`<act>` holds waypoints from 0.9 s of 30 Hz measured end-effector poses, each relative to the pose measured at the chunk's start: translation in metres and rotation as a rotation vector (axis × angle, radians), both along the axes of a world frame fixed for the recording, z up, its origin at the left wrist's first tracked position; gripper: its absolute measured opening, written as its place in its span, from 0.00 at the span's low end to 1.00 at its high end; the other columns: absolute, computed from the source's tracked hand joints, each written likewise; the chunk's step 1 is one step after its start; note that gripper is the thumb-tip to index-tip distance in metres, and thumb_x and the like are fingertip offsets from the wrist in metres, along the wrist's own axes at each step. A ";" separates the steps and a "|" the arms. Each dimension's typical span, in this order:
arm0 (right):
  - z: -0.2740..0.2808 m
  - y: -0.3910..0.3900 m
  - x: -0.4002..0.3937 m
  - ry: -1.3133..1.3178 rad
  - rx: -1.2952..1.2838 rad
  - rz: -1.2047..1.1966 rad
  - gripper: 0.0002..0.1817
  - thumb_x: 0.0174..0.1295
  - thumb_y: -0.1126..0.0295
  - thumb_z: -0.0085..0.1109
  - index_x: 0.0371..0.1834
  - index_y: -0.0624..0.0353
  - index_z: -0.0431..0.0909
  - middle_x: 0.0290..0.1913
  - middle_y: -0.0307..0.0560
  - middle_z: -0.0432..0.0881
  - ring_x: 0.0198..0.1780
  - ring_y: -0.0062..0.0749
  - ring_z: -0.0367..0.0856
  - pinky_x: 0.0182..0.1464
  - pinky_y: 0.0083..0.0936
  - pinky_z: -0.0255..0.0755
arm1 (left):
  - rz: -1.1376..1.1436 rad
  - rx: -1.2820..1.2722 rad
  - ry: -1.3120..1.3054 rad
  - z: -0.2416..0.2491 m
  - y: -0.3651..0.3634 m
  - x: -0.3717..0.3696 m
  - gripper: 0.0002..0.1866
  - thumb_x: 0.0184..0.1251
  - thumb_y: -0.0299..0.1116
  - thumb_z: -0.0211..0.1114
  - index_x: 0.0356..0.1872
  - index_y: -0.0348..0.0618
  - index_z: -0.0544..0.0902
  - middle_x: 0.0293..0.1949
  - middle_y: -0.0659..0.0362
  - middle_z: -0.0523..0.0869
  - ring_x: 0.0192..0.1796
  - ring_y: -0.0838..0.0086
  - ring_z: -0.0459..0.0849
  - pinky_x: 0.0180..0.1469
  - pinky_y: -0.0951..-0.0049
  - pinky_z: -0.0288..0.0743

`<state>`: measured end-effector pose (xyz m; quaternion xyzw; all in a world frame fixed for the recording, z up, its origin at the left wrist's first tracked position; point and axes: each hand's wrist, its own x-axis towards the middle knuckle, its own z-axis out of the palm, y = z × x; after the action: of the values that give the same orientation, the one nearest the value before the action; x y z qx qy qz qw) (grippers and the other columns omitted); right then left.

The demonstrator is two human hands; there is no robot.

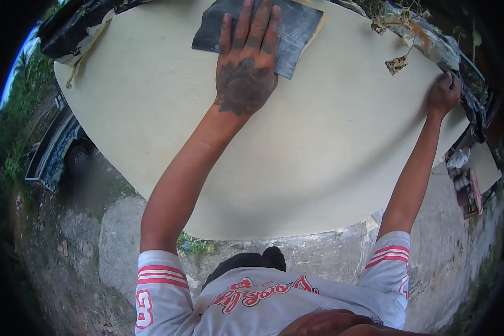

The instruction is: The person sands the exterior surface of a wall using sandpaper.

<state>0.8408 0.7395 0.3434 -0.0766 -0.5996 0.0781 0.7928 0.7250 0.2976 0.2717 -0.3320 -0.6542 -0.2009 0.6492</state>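
My left hand lies flat with its fingers stretched out on a dark grey sheet of abrasive-looking paper, near the top of the view. The sheet rests on a large, smooth, cream-coloured panel, and its tan underside shows along the right edge. Over at the panel's right edge, my right hand is closed, with its fingers curled beside dark plastic. What it grips there is too small to make out.
Dry leaves and clear plastic hang over the upper right edge. Black wrapping borders the upper left. A blue vehicle stands at the left. Concrete ground lies below, with several items at the right.
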 end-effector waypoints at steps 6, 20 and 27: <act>0.001 -0.001 0.001 -0.038 0.010 0.080 0.15 0.71 0.65 0.56 0.46 0.65 0.87 0.43 0.56 0.90 0.46 0.44 0.87 0.55 0.34 0.76 | 0.126 -0.329 0.156 -0.010 0.006 0.003 0.32 0.69 0.31 0.65 0.75 0.38 0.72 0.82 0.54 0.62 0.84 0.61 0.58 0.84 0.49 0.49; 0.002 0.003 -0.002 -0.023 -0.027 -0.030 0.16 0.71 0.64 0.55 0.48 0.65 0.87 0.46 0.55 0.90 0.48 0.46 0.87 0.57 0.35 0.75 | 0.217 0.345 -0.125 -0.047 -0.118 -0.039 0.42 0.66 0.21 0.59 0.83 0.38 0.57 0.84 0.49 0.57 0.85 0.44 0.51 0.83 0.40 0.45; 0.000 0.010 -0.001 -0.061 -0.015 -0.064 0.18 0.73 0.63 0.54 0.52 0.64 0.86 0.47 0.55 0.90 0.49 0.45 0.86 0.57 0.35 0.75 | 0.126 -0.308 0.055 -0.048 -0.035 -0.008 0.43 0.64 0.29 0.67 0.82 0.63 0.63 0.84 0.68 0.60 0.85 0.60 0.54 0.84 0.46 0.47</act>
<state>0.8403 0.7494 0.3429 -0.1039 -0.6202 0.0550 0.7755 0.7175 0.2626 0.2234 -0.3915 -0.6786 -0.0480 0.6196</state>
